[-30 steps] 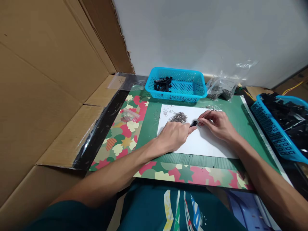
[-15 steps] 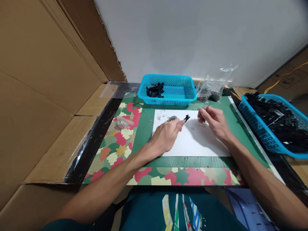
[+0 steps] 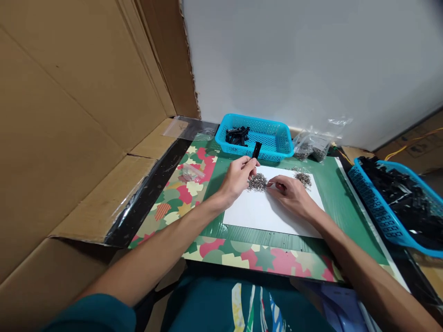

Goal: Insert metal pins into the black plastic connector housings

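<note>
My left hand (image 3: pixel 238 174) is closed around a narrow black plastic part (image 3: pixel 256 150), which points up and away from me. It is above the left pile of small metal pieces (image 3: pixel 258 181). My right hand (image 3: pixel 288 192) rests low over the white paper (image 3: pixel 256 212), fingers pinched on a thin metal tool (image 3: pixel 271 183). The tool's tip is at the right edge of that pile; whether it grips a piece is too small to tell. A second metal pile (image 3: pixel 303 180) lies just beyond my right hand.
A blue basket (image 3: pixel 254 121) with some black parts stands behind the paper. Clear bags of metal pieces (image 3: pixel 313 148) are beside it. A fuller blue basket (image 3: pixel 375 210) of black parts stands at the right. A small plastic bag (image 3: pixel 192 173) lies left. Cardboard (image 3: pixel 86 106) walls the left side.
The view has shifted. My right hand has turned and come in to the left metal pile, its tool now pointing left. My left hand has tipped the black part more upright.
</note>
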`<state>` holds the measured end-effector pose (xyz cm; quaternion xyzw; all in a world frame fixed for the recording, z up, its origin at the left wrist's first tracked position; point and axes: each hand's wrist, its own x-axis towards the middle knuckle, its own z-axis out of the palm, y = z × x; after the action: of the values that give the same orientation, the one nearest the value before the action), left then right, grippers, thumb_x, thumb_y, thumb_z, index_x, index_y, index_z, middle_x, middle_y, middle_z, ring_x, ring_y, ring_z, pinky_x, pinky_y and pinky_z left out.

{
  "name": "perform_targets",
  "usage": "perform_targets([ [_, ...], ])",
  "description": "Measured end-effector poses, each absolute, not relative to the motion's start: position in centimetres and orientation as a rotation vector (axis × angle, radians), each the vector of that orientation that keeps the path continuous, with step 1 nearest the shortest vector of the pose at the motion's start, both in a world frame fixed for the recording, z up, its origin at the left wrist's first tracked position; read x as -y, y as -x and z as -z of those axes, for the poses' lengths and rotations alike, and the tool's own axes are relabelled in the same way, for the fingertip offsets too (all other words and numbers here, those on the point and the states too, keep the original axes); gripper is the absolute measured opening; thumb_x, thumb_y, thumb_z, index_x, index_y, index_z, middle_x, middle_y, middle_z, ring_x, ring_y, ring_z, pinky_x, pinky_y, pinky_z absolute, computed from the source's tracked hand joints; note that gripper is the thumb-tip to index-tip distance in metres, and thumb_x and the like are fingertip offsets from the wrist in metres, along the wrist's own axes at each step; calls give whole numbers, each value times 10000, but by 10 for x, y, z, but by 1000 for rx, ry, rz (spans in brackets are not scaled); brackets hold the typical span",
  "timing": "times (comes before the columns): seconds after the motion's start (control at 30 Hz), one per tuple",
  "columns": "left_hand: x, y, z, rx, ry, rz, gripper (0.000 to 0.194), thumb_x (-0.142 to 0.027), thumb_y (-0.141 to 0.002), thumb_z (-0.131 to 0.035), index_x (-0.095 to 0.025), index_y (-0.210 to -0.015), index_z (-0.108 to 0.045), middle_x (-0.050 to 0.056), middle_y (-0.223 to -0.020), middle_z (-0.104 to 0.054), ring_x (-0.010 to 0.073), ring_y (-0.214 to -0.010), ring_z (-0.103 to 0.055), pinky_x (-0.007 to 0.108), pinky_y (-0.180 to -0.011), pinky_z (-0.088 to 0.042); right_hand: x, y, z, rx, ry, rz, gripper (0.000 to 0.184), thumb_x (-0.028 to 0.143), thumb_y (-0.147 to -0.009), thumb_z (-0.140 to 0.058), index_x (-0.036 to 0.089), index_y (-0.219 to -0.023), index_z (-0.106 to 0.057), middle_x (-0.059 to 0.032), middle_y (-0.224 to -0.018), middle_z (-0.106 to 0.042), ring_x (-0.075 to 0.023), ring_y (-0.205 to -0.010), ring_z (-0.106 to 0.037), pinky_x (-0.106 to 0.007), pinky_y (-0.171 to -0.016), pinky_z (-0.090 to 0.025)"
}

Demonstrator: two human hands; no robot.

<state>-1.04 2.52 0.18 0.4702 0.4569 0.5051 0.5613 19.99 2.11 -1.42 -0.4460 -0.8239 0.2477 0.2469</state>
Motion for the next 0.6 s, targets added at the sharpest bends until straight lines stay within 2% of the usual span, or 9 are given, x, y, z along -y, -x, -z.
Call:
perform_targets([
  [0.17, -21, 10, -6, -1078, -1161, -1205, 285, -427, -969, -595, -162, -872, -640, -9, -739, -526, 74, -566, -409, 187, -437, -260, -26, -194, 19, 2230, 1257, -679, 141, 237, -929, -624, 183, -925, -755, -58, -836, -737, -196, -701, -593, -319, -678, -429],
  [0.37, -20, 8, -6, -1071, -1142, -1201, 263, -399, -981, -581, -162, -879, -633, -12, -740, -523, 76, -570, -408, 191, -450, -271, -27, -194, 26, 2362, 1171, -579, 149, 215, -990, -524, 194, -986, -671, -102, -960, -720, -258, -879, -625, -361, -793, -444],
  [0.5, -16, 4, -1, -1057, -1135, -1239, 340, -491, -996, -562, -172, -913, -645, -21, -730, -509, 79, -556, -406, 202, -450, -275, -25, -196, 20, 2307, 1177, -637, 113, 190, -987, -495, 203, -977, -607, -72, -934, -685, -222, -812, -584, -332, -739, -421],
  [0.6, -15, 3, 2, -1039, -1122, -1260, 367, -524, -991, -558, -175, -909, -636, -27, -714, -498, 77, -543, -398, 204, -448, -271, -27, -196, 11, 2266, 1149, -690, 113, 232, -1011, -485, 210, -954, -581, -51, -892, -656, -199, -760, -549, -316, -705, -404],
])
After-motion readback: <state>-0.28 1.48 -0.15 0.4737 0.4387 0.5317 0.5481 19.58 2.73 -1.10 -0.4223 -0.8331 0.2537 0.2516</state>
